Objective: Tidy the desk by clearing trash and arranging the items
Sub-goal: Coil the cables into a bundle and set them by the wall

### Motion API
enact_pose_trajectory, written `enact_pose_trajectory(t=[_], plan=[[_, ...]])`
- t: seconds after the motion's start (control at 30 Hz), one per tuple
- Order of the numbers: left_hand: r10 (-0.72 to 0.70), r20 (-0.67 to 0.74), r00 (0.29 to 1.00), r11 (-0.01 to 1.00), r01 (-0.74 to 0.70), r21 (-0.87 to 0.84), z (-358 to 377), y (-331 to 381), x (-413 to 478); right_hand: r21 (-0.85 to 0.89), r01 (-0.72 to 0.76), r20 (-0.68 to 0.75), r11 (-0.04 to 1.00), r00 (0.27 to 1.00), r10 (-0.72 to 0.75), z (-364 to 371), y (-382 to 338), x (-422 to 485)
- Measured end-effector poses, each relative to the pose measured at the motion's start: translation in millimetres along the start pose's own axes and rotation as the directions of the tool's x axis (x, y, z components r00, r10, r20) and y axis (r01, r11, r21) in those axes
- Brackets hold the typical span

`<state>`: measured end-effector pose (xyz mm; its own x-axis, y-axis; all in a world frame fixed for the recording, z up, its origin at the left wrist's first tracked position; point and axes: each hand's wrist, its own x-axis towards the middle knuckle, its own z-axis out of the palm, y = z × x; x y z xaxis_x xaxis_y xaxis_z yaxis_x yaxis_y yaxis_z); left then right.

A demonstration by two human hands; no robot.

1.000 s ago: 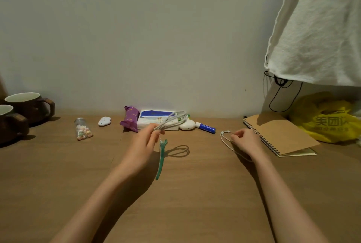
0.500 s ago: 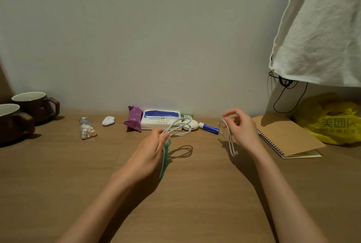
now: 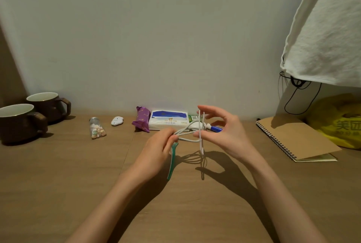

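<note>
A white cable (image 3: 188,135) is held in the air above the wooden desk (image 3: 58,174), looped between both hands. My left hand (image 3: 156,152) pinches the bunched loops at their left end. My right hand (image 3: 224,133) grips the other part of the cable, which hangs down in an upright strand from its fingers. A teal hair clip (image 3: 172,161) lies on the desk under my left hand, partly hidden by it.
Along the wall stand two brown mugs (image 3: 29,117), a small candy jar (image 3: 96,128), a white oval object (image 3: 117,121), a purple snack packet (image 3: 142,118), a tissue pack (image 3: 168,120) and a blue-capped marker (image 3: 214,128). A spiral notebook (image 3: 297,139) and yellow bag (image 3: 340,121) sit right, under hanging white cloth (image 3: 328,33).
My right hand lifted its cable end off the desk and moved left toward my left hand; the two hands are now close together with the cable looped between them.
</note>
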<state>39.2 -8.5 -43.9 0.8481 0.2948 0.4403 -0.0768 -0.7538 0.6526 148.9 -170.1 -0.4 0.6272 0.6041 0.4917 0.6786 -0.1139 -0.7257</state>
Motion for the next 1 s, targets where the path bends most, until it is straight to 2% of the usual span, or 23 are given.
enact_pose_trajectory(t=[0.1, 0.17, 0.33, 0.47, 0.57, 0.77, 0.87, 1.0], plan=[[0.078, -0.011, 0.997, 0.994, -0.077, 0.074, -1.1, -0.2, -0.5, -0.230, 0.049, 0.041, 0.972, 0.998, -0.040, 0.2, 6.0, 1.9], [0.097, -0.033, 0.995, 0.993, -0.094, 0.071, -4.0, -2.1, 0.1, -0.304, 0.049, 0.066, 0.951, 0.997, -0.031, 0.2, 10.2, 2.8], [0.041, -0.038, 0.998, 0.992, -0.045, -0.121, -10.3, -5.9, 3.2, -0.430, 0.042, 0.110, 0.902, 0.994, 0.006, 2.8, 15.4, 3.1], [0.023, 0.020, 1.000, 0.971, -0.017, -0.237, -11.7, -1.4, 3.8, -0.375, 0.027, 0.098, 0.926, 0.995, 0.011, 3.2, 13.7, 2.2], [0.031, 0.110, 0.993, 0.961, 0.000, -0.276, -14.0, 6.7, 1.3, -0.218, 0.014, 0.112, 0.976, 0.994, 0.010, 7.4, 9.5, 0.2], [-0.007, 0.349, 0.937, 0.885, 0.168, -0.434, -20.2, 10.4, -4.2, 0.094, 0.013, 0.173, 0.995, 0.985, -0.029, 7.2, -3.4, -3.7], [-0.014, 0.375, 0.927, 0.789, 0.241, -0.566, -22.6, 12.2, -3.8, 0.110, -0.023, 0.212, 0.994, 0.977, -0.001, 9.0, -4.9, -5.0], [-0.019, 0.331, 0.943, 0.558, 0.285, -0.780, -29.3, 16.1, -1.7, -0.007, -0.066, 0.272, 0.998, 0.960, 0.066, 14.2, -7.0, -8.2]])
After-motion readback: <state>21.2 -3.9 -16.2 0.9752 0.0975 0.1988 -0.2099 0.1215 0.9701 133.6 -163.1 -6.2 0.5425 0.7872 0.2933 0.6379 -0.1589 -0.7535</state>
